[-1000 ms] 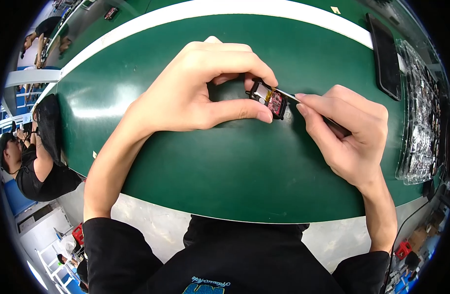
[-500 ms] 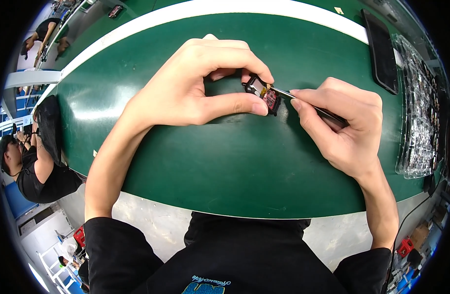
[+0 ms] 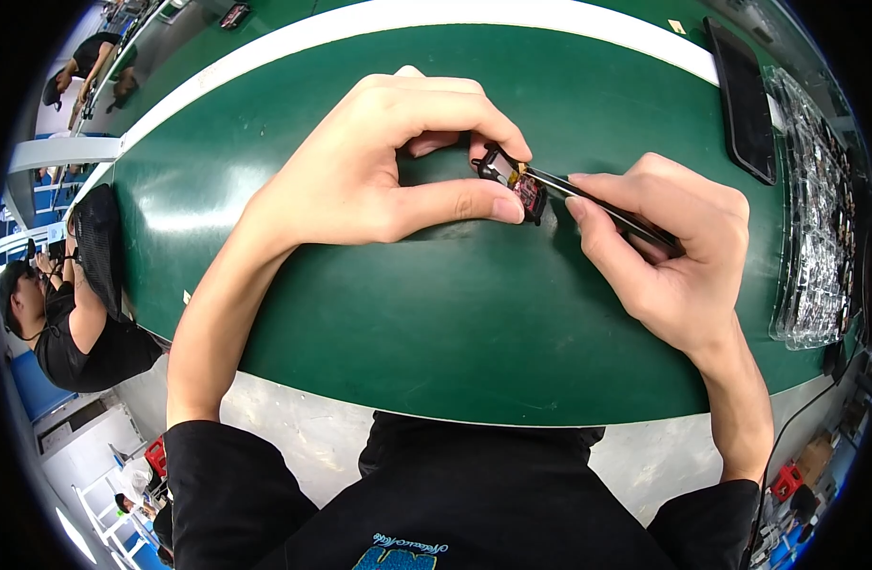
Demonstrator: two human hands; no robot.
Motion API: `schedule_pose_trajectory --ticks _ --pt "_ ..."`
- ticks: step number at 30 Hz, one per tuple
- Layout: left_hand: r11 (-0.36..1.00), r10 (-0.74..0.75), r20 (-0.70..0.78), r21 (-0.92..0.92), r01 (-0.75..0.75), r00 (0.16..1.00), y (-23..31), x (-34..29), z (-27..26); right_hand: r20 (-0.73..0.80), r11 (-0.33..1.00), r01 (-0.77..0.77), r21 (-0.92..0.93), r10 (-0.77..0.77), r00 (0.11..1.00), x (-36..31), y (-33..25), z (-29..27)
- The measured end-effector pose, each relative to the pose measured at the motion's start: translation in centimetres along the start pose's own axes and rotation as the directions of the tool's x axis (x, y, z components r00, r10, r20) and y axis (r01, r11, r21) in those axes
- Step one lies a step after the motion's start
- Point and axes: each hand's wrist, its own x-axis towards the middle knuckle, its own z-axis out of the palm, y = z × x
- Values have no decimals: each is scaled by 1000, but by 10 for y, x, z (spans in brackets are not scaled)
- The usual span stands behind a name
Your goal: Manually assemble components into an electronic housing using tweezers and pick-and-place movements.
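Observation:
My left hand (image 3: 360,176) is closed, its thumb and forefinger pinching a small opened smartwatch case (image 3: 527,194) by its edges, a little left of the right hand. The case is black with lug-like corners. Inside it show a silvery part, a bit of yellow tape and reddish circuitry. My right hand (image 3: 678,237) grips slim dark metal tweezers (image 3: 602,202) like a pen. Their tip reaches the case's upper right edge, close to my left fingertip. Whether the tip grips any part is too small to tell.
A green table (image 3: 436,323) lies under both hands. At the right are a black phone-like slab (image 3: 743,104) and a stack of clear plastic trays (image 3: 816,228) with small parts. A white strip (image 3: 436,13) crosses the far side. Another person (image 3: 70,318) sits at the left.
The tweezers lie at a slightly different angle, and my right hand has shifted slightly right. My left hand keeps its hold on the smartwatch case.

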Motion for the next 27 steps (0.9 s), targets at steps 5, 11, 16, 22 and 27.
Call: schedule_pose_trajectory --ticks 5,11,16,22,27 --pt "1000 -19 -13 -11 19 1000 1 0 1 -21 998 62 -23 -62 998 -1 2 3" --pt "999 -26 -11 -24 25 1000 0 0 2 -29 995 79 -57 -80 996 -1 2 4" --pt "1000 -3 -12 -21 2 1000 -1 0 1 -37 995 79 -60 -82 996 0 1 3" --pt "1000 1 -19 -18 -1 1000 0 0 2 -27 993 93 -71 -95 995 -1 0 3" --pt "1000 11 -21 -12 -11 1000 -1 0 3 -21 992 102 -75 -104 994 -2 2 3"
